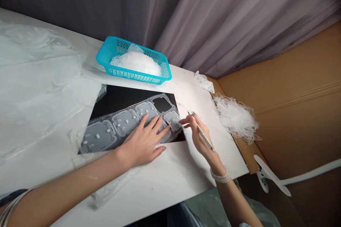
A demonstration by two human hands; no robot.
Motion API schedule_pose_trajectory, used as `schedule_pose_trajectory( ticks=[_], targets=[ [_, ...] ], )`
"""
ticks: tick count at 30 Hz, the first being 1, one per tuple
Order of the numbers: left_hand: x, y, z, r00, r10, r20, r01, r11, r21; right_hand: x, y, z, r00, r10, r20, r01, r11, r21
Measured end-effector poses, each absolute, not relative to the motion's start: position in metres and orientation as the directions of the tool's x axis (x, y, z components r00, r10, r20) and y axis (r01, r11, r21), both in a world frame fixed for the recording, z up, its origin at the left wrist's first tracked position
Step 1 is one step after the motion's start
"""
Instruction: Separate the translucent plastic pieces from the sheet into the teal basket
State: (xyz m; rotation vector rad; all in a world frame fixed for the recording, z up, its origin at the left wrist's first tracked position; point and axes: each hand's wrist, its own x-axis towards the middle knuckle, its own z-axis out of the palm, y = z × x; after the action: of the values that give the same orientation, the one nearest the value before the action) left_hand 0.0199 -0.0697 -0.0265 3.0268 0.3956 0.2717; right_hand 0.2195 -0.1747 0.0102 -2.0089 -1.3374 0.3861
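Observation:
My left hand (146,138) lies flat with fingers spread on a translucent plastic sheet (99,135) of rounded, punched-out shapes. The sheet rests on a black mat (114,99). My right hand (199,134) has a slim pair of pale tweezers (204,137) tucked in it, tips pointing away from me. Its fingertips are at the right end of the sheet, by a small clear piece (173,120) that looks slightly raised. Whether they pinch that piece's edge, I cannot tell.
Behind the mat stands a blue plastic basket (133,75) holding a pile of clear pieces (137,62). Large translucent sheets (39,78) cover the table's left side. At the right edge lie tangled clear scraps (236,118) and a crumpled piece (204,82). A white clamp (271,177) sits lower right.

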Motion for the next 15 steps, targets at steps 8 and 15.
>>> schedule_pose_trajectory(
  ticks=[8,15],
  targets=[
    [0.021,-0.070,-0.028,0.955,0.246,0.166,0.235,-0.968,0.088,0.242,-0.171,-0.001,0.490,0.864,0.113,0.698,-0.312,-0.644],
    [0.016,-0.065,-0.016,0.959,0.240,0.152,0.218,-0.965,0.148,0.243,-0.166,-0.010,0.478,0.874,0.092,0.643,-0.277,-0.714]
  ],
)
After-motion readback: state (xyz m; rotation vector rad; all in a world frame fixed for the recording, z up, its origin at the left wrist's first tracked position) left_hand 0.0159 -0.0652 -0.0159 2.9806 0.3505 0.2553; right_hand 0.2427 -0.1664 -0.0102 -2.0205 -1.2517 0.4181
